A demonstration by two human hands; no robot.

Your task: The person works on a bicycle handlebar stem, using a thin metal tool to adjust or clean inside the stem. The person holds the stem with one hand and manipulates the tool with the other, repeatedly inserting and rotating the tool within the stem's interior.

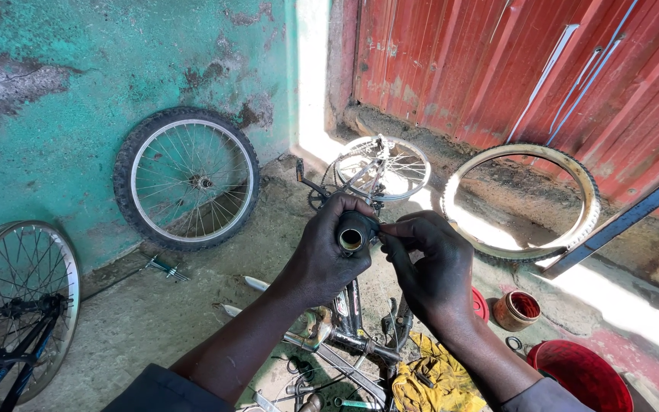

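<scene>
Clenching left grip [328, 255] round short metal tube [352, 237], open end up; right grip [429, 263] fingertips pinch its rim.

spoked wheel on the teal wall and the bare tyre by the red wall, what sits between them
In the head view, a smaller rim on a bike frame stands between the spoked wheel and the bare tyre.

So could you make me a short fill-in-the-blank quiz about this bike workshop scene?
1. The left hand holds the frame's ___ tube.
2. The wheel with a tyre leans against the ___ wall.
3. The bare tyre leans on the ___ metal sheet.

Missing: black; green; red
</scene>
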